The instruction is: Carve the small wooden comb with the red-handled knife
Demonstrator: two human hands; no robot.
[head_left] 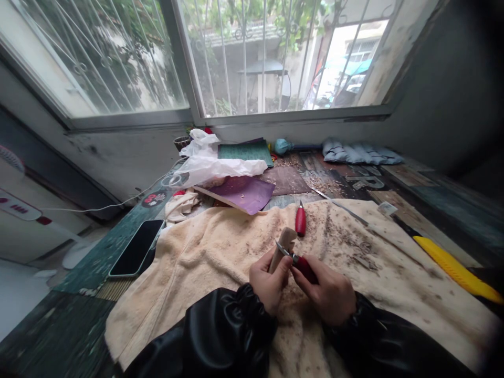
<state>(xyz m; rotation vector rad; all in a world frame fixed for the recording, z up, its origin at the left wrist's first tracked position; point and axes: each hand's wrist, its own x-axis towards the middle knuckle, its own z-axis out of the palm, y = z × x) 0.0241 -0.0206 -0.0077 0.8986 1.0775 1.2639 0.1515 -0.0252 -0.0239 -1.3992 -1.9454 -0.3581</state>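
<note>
My left hand (266, 281) is closed around a small piece of wood (289, 236) with a notch cut near its top. In my right hand (328, 289) is a carving knife (305, 268) with a red handle, its short blade lying against the wood by my left thumb. Both hands are above a beige towel (205, 262) strewn with wood shavings (354, 247). Just beyond the wood, a second red-handled carving tool (300, 220) rests on the towel, tip pointing away. The lower part of the wood is hidden by my left fingers.
A phone (137, 249) lies at the left. To the right are a saw with a yellow handle (457, 268) and a long thin metal blade (338, 203). Purple sheets (244, 194), white plastic (224, 167) and a green board (244, 152) sit toward the window.
</note>
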